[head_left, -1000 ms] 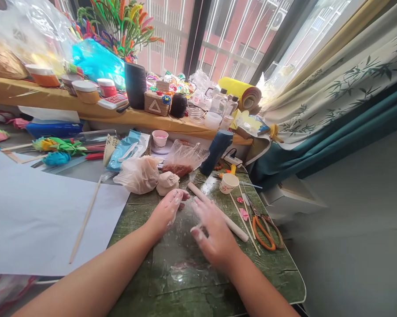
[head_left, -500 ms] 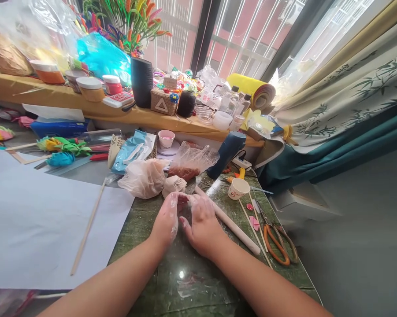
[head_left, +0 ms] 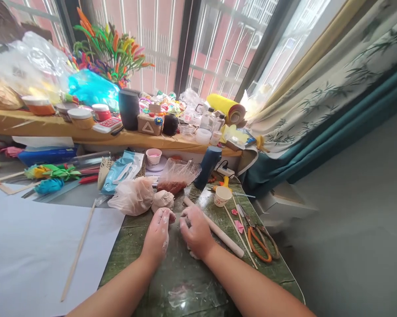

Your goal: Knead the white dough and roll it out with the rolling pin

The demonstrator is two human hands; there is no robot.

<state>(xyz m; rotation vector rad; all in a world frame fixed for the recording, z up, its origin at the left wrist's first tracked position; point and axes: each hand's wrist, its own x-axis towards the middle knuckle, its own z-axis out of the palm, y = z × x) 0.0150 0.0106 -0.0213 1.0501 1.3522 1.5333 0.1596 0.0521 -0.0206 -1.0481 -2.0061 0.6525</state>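
My left hand (head_left: 158, 235) lies on its side on the clear plastic sheet (head_left: 181, 281) on the green table top, fingers stretched forward and dusted white. My right hand (head_left: 194, 231) sits close beside it, knuckles up, fingers curled under; what is beneath them is hidden. Just beyond the fingertips lies a lump of white clay (head_left: 163, 200). A white rolling pin (head_left: 218, 232) lies aslant, touching the right side of my right hand.
A crumpled plastic bag (head_left: 134, 196), a bag of brown material (head_left: 176, 176) and a dark blue bottle (head_left: 207, 166) stand behind the clay. At the right are a paper cup (head_left: 222, 196), thin sticks and orange scissors (head_left: 259, 242). White paper (head_left: 26, 251) with a wooden stick (head_left: 77, 251) lies left.
My right hand came in from the right, open, beside my left hand, then curled its fingers under. Both hands drew slightly towards me; the view tilted up.
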